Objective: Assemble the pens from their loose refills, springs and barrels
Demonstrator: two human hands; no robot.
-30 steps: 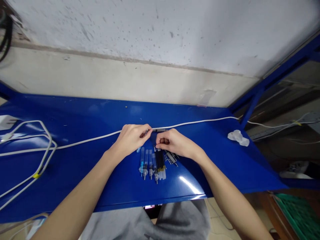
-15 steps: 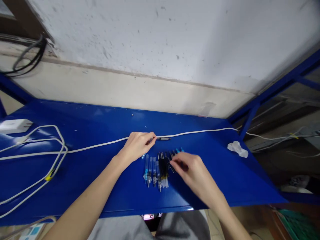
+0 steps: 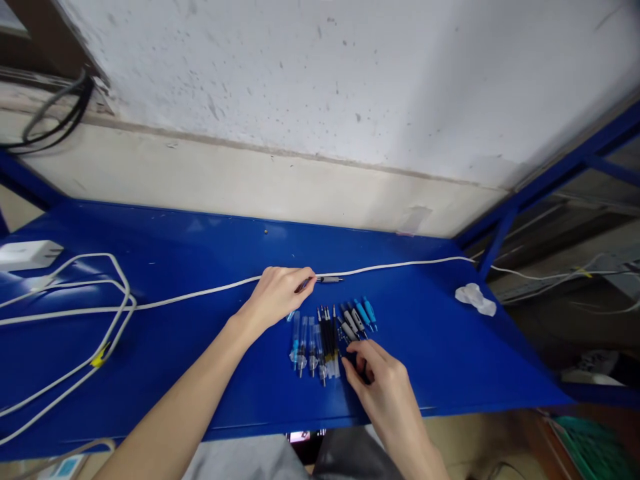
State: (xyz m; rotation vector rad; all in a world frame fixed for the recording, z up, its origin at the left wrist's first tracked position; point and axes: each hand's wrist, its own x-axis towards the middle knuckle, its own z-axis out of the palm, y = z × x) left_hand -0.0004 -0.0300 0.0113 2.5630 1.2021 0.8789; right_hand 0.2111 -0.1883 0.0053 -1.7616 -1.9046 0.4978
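Observation:
My left hand point(image 3: 283, 293) is closed around a pen with a grey grip point(image 3: 330, 279), which points right beside the white cable. Most of the pen's rear is hidden by my fingers. Clear pen barrels point(image 3: 303, 343) with clips lie in a row below that hand. Beside them is a bundle of dark ink refills point(image 3: 327, 333). My right hand point(image 3: 383, 373) rests low, just right of the refills, thumb and index tips curled and slightly apart with nothing visible between them. Above it lie grey and black pen grip sections point(image 3: 353, 319) and blue grip sections point(image 3: 367, 312).
A white cable point(image 3: 195, 293) crosses the blue tabletop point(image 3: 480, 360), looped at left near a white power adapter point(image 3: 31, 255). Crumpled white tissue point(image 3: 475, 299) lies at right. A wall stands behind, and a blue metal frame point(image 3: 495, 243) rises on the right.
My right hand has moved down toward the table's front edge, uncovering the grey and blue grip sections. My left hand stays nearly in place with the pen.

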